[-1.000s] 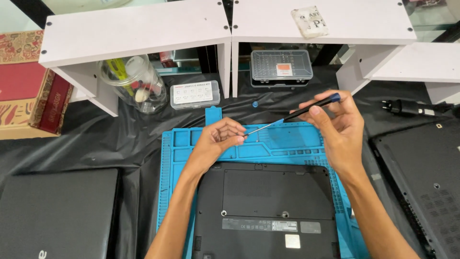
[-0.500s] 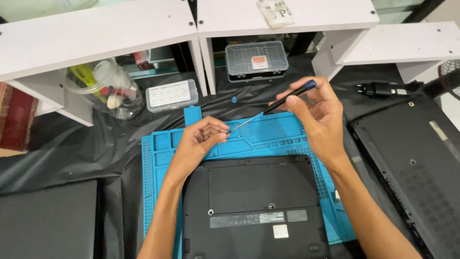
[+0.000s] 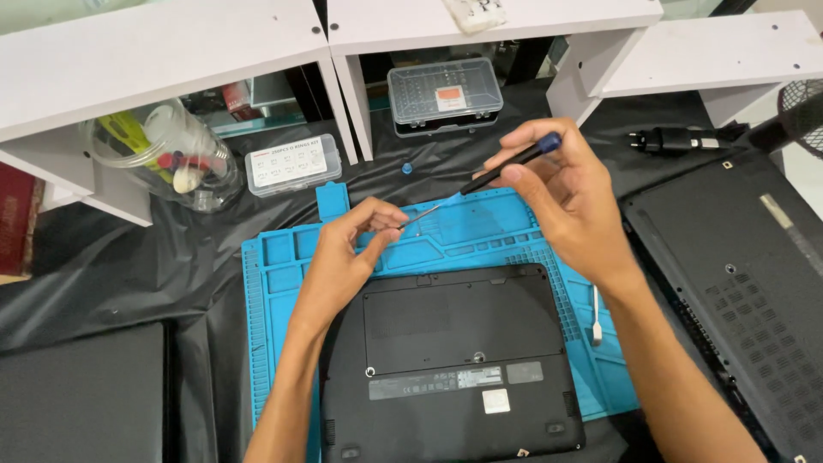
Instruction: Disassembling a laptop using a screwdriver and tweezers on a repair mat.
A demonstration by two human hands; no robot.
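Gripping a precision screwdriver (image 3: 506,167), the right hand (image 3: 570,206) is angling its tip toward the left hand (image 3: 347,257), whose fingers are pinching it above the upturned laptop (image 3: 446,360).

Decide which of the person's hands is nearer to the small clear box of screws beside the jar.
Left. The left hand sits just below and right of the clear screw box, pinching the screwdriver tip. The right hand holds the handle, farther right across the blue mat.
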